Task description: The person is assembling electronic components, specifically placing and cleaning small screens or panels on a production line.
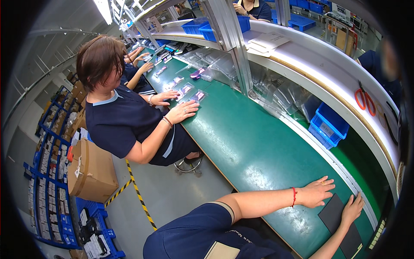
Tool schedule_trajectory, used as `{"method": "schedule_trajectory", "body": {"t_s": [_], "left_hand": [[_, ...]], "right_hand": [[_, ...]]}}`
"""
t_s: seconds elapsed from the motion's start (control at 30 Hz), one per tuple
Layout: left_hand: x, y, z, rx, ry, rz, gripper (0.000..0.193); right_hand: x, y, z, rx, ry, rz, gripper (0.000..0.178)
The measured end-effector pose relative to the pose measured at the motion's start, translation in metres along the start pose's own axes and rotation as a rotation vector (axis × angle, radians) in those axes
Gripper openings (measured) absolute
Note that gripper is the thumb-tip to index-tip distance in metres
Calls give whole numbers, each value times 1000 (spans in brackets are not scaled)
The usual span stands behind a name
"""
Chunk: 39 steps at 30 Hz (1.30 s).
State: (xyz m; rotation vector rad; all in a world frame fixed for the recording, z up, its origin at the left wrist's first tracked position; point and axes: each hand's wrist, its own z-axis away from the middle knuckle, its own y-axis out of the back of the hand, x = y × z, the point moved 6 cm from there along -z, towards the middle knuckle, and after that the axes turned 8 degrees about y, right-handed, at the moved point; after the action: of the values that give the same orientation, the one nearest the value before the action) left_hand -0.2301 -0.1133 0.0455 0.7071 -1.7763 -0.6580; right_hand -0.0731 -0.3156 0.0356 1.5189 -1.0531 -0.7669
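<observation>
Across the workshop, a long green workbench is stretching past a seated co-worker. At its near end, a flat black piece is lying partly hidden by the right forearm. The left hand is resting just beside it — fingers spread wide, gripping nothing — while the right hand is pointing toward the white rail, fingers extended, slightly parted, visibly holding nothing.

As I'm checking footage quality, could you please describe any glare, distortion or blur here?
In the head view, whitish glare patches mark the long, glossy green tabletop; the long white strip lamp looks overexposed; straight edges bow near the rim; the wearer's bare left hand and right hand look fairly sharp.
</observation>
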Motion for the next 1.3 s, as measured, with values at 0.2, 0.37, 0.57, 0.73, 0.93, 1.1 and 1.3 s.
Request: {"method": "schedule_trajectory", "body": {"t_s": [0.2,0.37,0.57,0.73,0.93,1.1,1.3], "left_hand": [[-2,0,0,-9,12,9,45],[-1,2,-1,-20,11,6,46],[6,14,0,-86,40,0,47],[5,12,3,-85,63,-15,47],[7,12,-3,-110,48,-8,47],[3,9,1,-97,51,-6,47],[6,11,0,-105,55,-10,46]], "right_hand": [[-4,3,-1,-18,-5,0,49],[0,1,0,2,-6,4,49],[-4,3,1,17,-6,-12,49],[-6,2,4,36,0,-30,48],[-3,6,3,16,-39,-12,48],[-3,1,1,16,-33,-9,48],[-6,10,2,-2,-32,-10,48]]}}
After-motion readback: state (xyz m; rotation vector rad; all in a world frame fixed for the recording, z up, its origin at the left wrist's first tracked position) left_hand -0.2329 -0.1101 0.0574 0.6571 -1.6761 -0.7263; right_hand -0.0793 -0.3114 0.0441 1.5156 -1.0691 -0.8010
